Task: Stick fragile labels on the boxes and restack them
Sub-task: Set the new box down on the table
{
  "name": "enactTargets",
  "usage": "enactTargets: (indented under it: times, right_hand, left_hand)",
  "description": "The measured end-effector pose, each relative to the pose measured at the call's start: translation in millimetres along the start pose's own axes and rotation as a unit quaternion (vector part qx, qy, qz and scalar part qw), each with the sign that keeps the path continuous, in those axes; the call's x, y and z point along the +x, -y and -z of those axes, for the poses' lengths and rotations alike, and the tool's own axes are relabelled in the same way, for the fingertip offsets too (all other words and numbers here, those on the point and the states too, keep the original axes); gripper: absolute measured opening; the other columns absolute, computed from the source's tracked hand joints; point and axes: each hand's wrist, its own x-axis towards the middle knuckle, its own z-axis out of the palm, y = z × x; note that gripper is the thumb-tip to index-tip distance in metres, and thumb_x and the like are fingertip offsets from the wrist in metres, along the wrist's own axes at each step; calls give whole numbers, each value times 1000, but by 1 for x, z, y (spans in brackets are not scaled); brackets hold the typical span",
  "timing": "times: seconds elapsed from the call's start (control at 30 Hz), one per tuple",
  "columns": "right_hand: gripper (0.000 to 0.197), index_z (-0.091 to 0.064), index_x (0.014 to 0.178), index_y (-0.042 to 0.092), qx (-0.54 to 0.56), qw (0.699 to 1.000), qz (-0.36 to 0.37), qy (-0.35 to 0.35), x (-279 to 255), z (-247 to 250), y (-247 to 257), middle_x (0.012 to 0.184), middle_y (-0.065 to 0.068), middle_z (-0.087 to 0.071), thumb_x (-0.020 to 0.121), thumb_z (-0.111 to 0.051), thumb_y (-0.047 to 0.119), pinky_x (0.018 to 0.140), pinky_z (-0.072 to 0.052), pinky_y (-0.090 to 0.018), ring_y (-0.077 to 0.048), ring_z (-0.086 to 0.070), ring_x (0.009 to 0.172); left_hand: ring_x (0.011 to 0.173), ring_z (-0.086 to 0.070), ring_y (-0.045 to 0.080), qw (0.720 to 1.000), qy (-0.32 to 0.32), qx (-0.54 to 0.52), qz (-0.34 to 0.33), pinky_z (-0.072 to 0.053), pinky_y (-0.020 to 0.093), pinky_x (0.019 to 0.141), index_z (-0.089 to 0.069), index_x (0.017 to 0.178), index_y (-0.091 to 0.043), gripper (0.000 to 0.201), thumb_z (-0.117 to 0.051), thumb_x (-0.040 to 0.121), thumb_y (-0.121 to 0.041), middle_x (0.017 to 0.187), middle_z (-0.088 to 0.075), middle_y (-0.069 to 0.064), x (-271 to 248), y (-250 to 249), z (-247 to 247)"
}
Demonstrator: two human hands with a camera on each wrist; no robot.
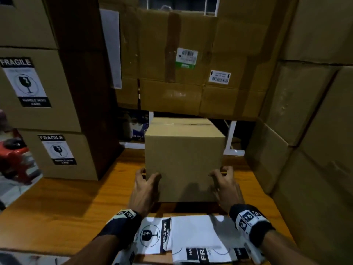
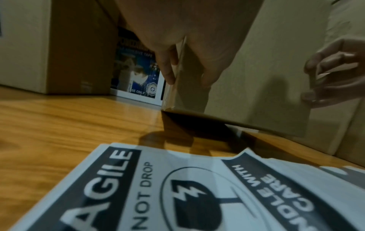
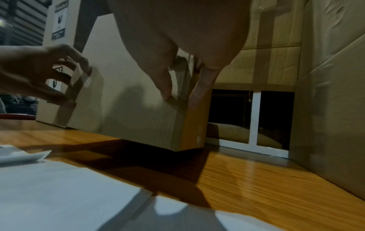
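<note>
The plain box stands in the middle of the worktop, its bare front face toward the person and no label on any side that shows. In the left wrist view its near bottom edge looks raised off the wood, so it seems tipped or half lifted. The left hand clasps the box's lower left corner, thumb on the front face and fingers curled round the side; the right hand clasps the lower right corner the same way.

Just in front of the box, at the worktop's near edge, lie the loose fragile labels, some printed side up and some blank side up. To the left of the box stands the stack of labelled boxes, each with its label on the front face. Well to the right of the box rises a wall of plain cartons.

The step in hand looks like squaring the box up for labelling. To do it well, set it down flat first, front face toward the labels, close enough to press a label on without stretching. Keep both hands low on the corners so it cannot twist.
</note>
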Motion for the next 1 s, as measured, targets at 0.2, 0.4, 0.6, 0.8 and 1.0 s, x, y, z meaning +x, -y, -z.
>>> enactTargets:
  times: [0.2,0.4,0.6,0.8,1.0]
  right_hand:
    - [42,-41,110,19,-37,999,4,-1,8,-4,8,118,-15,-43,84,-74,24,51,-51,-37,-29,-57,66]
    - [65,-44,122,12,-11,986,17,-167,21,33,35,124,-18,-39,74,-85,27,68,-47,-32,-36,-53,99]
    - [48,-55,121,22,-89,992,37,-79,46,55,55,125,-13,-41,81,-78,30,81,-55,-50,-35,-43,116]
    - [44,-54,123,17,-123,989,8,-84,47,56,70,125,-16,-43,85,-73,31,86,-52,-48,-36,-43,116]
    - [12,-63,93,10,-120,985,118,-26,-28,6,93,101,-14,-54,87,-68,19,68,-48,-36,-30,-54,88]
  left_hand:
    - [110,-58,44,997,-22,-61,-28,-61,35,78,-36,130,-31,74,-84,76,-18,146,-22,19,4,20,5]
    - [117,-49,49,975,-165,-117,-86,-52,38,82,-32,137,-31,93,-90,68,-13,146,-16,15,34,18,58]
    - [116,-51,36,988,-115,-59,-86,-57,45,91,-47,123,-19,59,-81,76,-13,139,-30,17,57,9,89]
    - [120,-45,36,992,-92,-43,-71,-57,45,88,-44,130,-18,61,-78,80,-12,137,-32,18,57,10,95]
    - [119,-45,34,986,-90,40,-134,-53,42,85,-46,130,-17,52,-72,87,-29,139,-39,19,-2,21,83]
